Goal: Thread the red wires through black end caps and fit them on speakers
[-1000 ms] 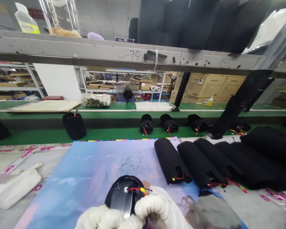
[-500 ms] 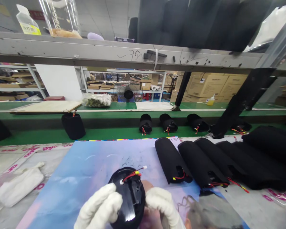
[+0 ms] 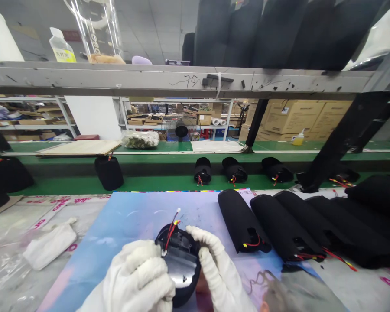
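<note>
Between my hands is a black cylindrical housing (image 3: pixel 181 265) with a glossy end face and a dark cloth-like cover around its edge. Red and dark wires (image 3: pixel 170 234) with a yellow sleeve and a white plug stick up from that face. My left hand (image 3: pixel 138 273), in a white glove, grips the left rim with curled fingers. On the right side, my gloved right hand (image 3: pixel 216 264) has its thumb and fingers closed on the upper right edge. The housing's far end is hidden. Beneath lies a printed blue and pink sheet (image 3: pixel 130 221).
Several black cloth-covered cylinders (image 3: pixel 240 216) lie in a row at the right. Smaller black units (image 3: pixel 203 171) stand along the green ledge (image 3: pixel 156 183). A white glove (image 3: pixel 52 243) lies left. A metal shelf beam (image 3: pixel 133 80) crosses overhead, with a dark post (image 3: pixel 344 134) at right.
The housing has turned and tipped, so its wires now point more upward. My right hand has moved up to its upper right edge. My left hand has wrapped further round the left side.
</note>
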A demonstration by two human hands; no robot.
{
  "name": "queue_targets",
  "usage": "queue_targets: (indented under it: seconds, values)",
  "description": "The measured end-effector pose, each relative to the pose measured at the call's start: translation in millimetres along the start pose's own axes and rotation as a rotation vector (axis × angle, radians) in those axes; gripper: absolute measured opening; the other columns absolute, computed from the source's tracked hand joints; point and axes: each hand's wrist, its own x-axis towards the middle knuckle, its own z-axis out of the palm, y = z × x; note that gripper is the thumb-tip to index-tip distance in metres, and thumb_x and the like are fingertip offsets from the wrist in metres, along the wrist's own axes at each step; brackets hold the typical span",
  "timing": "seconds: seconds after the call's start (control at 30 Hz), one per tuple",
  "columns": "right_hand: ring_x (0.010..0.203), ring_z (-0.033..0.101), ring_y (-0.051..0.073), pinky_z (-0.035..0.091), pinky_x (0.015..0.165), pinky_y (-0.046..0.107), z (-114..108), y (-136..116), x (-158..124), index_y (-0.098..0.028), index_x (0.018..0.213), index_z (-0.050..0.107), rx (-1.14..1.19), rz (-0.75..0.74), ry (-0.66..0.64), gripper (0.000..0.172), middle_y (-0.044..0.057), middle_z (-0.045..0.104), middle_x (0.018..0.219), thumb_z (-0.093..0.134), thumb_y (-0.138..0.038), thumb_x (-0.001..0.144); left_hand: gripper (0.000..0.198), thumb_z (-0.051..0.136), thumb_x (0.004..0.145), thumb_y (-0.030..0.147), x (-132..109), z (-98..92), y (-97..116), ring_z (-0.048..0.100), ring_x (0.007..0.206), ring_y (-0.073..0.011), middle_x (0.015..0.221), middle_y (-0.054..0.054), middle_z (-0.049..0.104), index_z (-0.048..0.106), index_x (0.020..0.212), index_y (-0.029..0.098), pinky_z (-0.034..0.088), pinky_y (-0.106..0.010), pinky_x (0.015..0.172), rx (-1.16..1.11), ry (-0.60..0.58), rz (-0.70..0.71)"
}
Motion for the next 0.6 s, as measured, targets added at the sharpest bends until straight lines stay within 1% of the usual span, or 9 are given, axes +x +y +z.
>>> queue_targets:
  seconds: [0.1, 0.2, 0.3, 0.33, 0.37, 0.43, 0.5, 0.53, 0.6]
  values:
    - [0.137, 0.051, 0.026, 0.039, 0.116, 0.040, -3, 0, 3, -0.028, 0.142, 0.048, 0.056, 0.053, -0.051, 0.064, 0.011, 0.053, 0.148, 0.055, -0.065, 0.091, 0.022, 0.053, 0.081, 0.005, 11, 0.9, 10, 0.058, 0.050, -0.0135, 0.057, 0.007, 0.060, 0.054, 0.071, 0.025, 0.044, -0.028, 0.049, 0.084, -0.019, 0.051]
    - [0.138, 0.051, 0.030, 0.041, 0.115, 0.042, -5, 9, -3, -0.028, 0.151, 0.037, 0.021, 0.063, -0.055, 0.082, 0.013, 0.050, 0.151, 0.066, -0.065, 0.084, 0.004, 0.058, 0.091, 0.023, -5, 2.3, 9, 0.065, 0.065, -0.0150, 0.072, 0.003, 0.065, 0.060, 0.092, 0.027, 0.049, -0.025, 0.056, 0.019, 0.035, -0.017]
    - [0.137, 0.051, 0.030, 0.040, 0.116, 0.041, -3, 12, -5, -0.029, 0.149, 0.043, -0.003, 0.151, -0.045, 0.075, 0.011, 0.055, 0.147, 0.068, -0.058, 0.085, 0.028, 0.056, 0.095, 0.041, -39, 6.1, -4, 0.066, 0.103, -0.0207, 0.115, -0.008, 0.063, 0.057, 0.119, 0.027, 0.059, -0.029, 0.081, -0.117, 0.336, -0.203]
    - [0.137, 0.051, 0.029, 0.039, 0.116, 0.041, -2, 10, -3, -0.030, 0.148, 0.045, 0.003, 0.179, -0.037, 0.072, 0.010, 0.055, 0.147, 0.068, -0.057, 0.086, 0.032, 0.059, 0.093, 0.035, -50, 7.7, -9, 0.064, 0.111, -0.0204, 0.127, -0.008, 0.058, 0.055, 0.124, 0.028, 0.058, -0.031, 0.090, -0.186, 0.415, -0.303]
    - [0.138, 0.050, 0.028, 0.038, 0.117, 0.040, -1, 7, 0, -0.030, 0.147, 0.047, 0.020, 0.200, -0.037, 0.069, 0.009, 0.055, 0.147, 0.068, -0.057, 0.087, 0.035, 0.062, 0.091, 0.028, -58, 9.5, -13, 0.061, 0.116, -0.0193, 0.133, -0.007, 0.055, 0.056, 0.125, 0.029, 0.055, -0.030, 0.098, -0.222, 0.426, -0.398]
    - [0.140, 0.048, 0.026, 0.035, 0.119, 0.040, 1, -1, 9, -0.031, 0.145, 0.050, 0.077, 0.224, -0.100, 0.063, 0.006, 0.055, 0.148, 0.064, -0.058, 0.089, 0.033, 0.066, 0.089, 0.019, -67, 13.5, -16, 0.061, 0.118, -0.0172, 0.130, -0.005, 0.057, 0.060, 0.119, 0.030, 0.052, -0.027, 0.103, -0.255, 0.331, -0.483]
    - [0.140, 0.048, 0.023, 0.034, 0.121, 0.039, -1, -7, 16, -0.030, 0.143, 0.052, 0.092, 0.209, -0.176, 0.057, 0.005, 0.055, 0.148, 0.057, -0.058, 0.094, 0.020, 0.066, 0.090, 0.027, -66, 19.5, -12, 0.064, 0.113, -0.0182, 0.118, -0.005, 0.063, 0.063, 0.110, 0.029, 0.055, -0.026, 0.098, -0.282, 0.229, -0.432]
    - [0.140, 0.048, 0.023, 0.035, 0.120, 0.040, -4, -7, 17, -0.030, 0.143, 0.051, 0.042, 0.156, -0.157, 0.054, 0.005, 0.055, 0.149, 0.053, -0.056, 0.096, 0.016, 0.064, 0.091, 0.033, -62, 23.7, -6, 0.067, 0.107, -0.0189, 0.111, -0.005, 0.065, 0.063, 0.106, 0.029, 0.058, -0.028, 0.093, -0.325, 0.219, -0.377]
    - [0.139, 0.049, 0.025, 0.041, 0.116, 0.043, -13, -1, 15, -0.030, 0.144, 0.050, -0.132, -0.034, -0.018, 0.048, 0.006, 0.056, 0.147, 0.052, -0.047, 0.099, 0.014, 0.061, 0.093, 0.040, -55, 35.3, 10, 0.069, 0.096, -0.0185, 0.102, -0.005, 0.067, 0.063, 0.102, 0.029, 0.061, -0.028, 0.083, -0.380, 0.301, -0.368]
